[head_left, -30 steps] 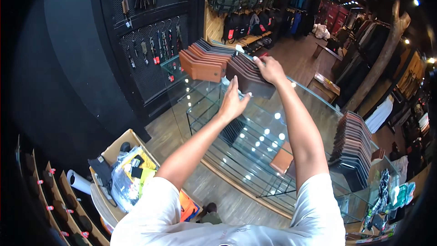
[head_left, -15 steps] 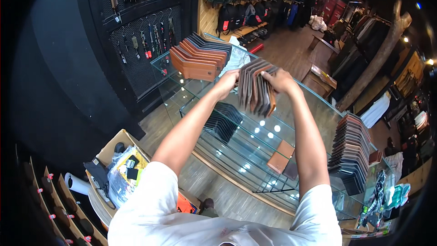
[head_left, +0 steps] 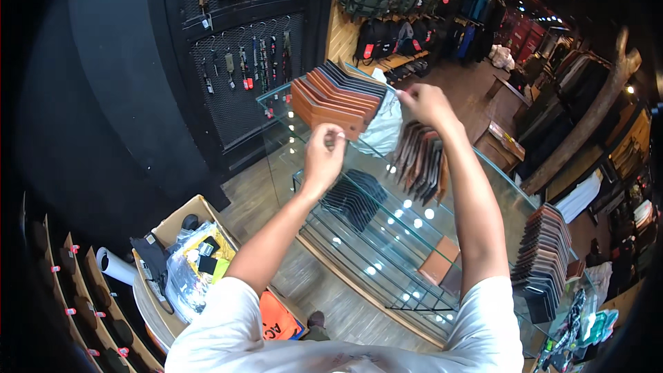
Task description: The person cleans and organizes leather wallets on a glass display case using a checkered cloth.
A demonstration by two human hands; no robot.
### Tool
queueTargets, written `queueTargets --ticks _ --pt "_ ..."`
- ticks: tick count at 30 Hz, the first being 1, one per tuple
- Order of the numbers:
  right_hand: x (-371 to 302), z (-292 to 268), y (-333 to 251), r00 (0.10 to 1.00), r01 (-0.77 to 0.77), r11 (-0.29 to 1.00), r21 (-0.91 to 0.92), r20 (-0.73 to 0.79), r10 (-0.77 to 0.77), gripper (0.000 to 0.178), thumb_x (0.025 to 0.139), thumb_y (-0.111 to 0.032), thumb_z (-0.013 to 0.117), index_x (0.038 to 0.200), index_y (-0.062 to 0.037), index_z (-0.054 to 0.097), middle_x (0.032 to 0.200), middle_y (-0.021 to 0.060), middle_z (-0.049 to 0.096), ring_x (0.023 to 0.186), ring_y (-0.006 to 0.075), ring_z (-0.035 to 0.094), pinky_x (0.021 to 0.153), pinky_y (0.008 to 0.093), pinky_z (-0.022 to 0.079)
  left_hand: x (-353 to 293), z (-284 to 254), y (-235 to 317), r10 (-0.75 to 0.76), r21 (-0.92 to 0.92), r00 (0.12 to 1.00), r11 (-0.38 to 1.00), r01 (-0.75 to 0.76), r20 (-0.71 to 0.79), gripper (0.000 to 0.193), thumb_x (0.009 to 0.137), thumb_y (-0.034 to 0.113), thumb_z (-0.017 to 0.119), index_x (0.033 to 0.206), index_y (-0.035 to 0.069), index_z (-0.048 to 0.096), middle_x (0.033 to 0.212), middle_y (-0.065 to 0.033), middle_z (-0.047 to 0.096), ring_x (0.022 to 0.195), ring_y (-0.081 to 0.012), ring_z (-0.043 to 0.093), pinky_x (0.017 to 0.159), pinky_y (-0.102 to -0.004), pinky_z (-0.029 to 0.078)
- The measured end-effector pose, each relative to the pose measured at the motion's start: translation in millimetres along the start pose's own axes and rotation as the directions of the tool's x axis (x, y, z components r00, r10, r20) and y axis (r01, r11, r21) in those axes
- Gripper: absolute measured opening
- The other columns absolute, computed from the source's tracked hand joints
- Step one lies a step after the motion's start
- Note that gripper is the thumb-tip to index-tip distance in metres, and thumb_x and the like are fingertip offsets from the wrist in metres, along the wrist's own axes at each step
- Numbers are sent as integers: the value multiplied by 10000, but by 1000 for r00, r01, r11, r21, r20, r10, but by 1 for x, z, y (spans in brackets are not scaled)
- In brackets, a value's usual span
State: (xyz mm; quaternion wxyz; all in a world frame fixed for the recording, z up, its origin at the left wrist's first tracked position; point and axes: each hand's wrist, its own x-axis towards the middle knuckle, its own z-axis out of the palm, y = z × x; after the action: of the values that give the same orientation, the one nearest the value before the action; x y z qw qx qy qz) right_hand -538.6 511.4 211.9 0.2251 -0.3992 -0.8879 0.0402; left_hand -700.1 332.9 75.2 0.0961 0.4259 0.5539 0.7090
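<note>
Over a tall glass display case [head_left: 483, 186] with lit shelves, both arms stretched forward. Upon its top stood a fanned row of tan and brown leather wallets [head_left: 331, 100], with a crumpled clear plastic bag [head_left: 383, 128] just beside it. Right of the bag, a bunch of dark brown leather wallets [head_left: 421, 159] hung from the right hand [head_left: 425, 103], whose fingers closed on its top. Nearby, the left hand [head_left: 324, 159] had fingertips pinched together; whether they held anything could not be told.

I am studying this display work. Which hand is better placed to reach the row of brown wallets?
Probably the left hand: it hovers beside the brown wallets. The right hand is over the dark wallets.
</note>
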Motion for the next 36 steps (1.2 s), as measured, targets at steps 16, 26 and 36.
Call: queueTargets --ticks 16,26,36 --pt "132 116 -61 924 -38 999 2 381 35 911 886 -775 416 1142 57 684 1200 295 643 1155 378 621 1007 421 457 63 -36 -42 -350 -204 889 886 417 294 600 950 219 535 1498 95 323 1324 -73 481 1014 -133 555 859 -291 491" --pt "91 95 -83 717 -222 961 163 695 47 1016 840 -866 342 1368 -29 571 1374 189 576 1258 282 561 1065 403 413 87 -56 -5 -543 -206 782 764 612 307 646 979 508 455 1462 101 321 1332 -214 521 1141 -319 584 862 -473 528" --pt "32 77 -147 980 -34 844 536 185 -78 978 887 -780 433 1253 111 597 1197 286 650 1173 317 621 992 376 465 52 -98 41 96 169 978 984 -64 -187 587 1025 327 499 1430 -49 300 1300 -319 538 1221 -410 555 1037 -435 416"
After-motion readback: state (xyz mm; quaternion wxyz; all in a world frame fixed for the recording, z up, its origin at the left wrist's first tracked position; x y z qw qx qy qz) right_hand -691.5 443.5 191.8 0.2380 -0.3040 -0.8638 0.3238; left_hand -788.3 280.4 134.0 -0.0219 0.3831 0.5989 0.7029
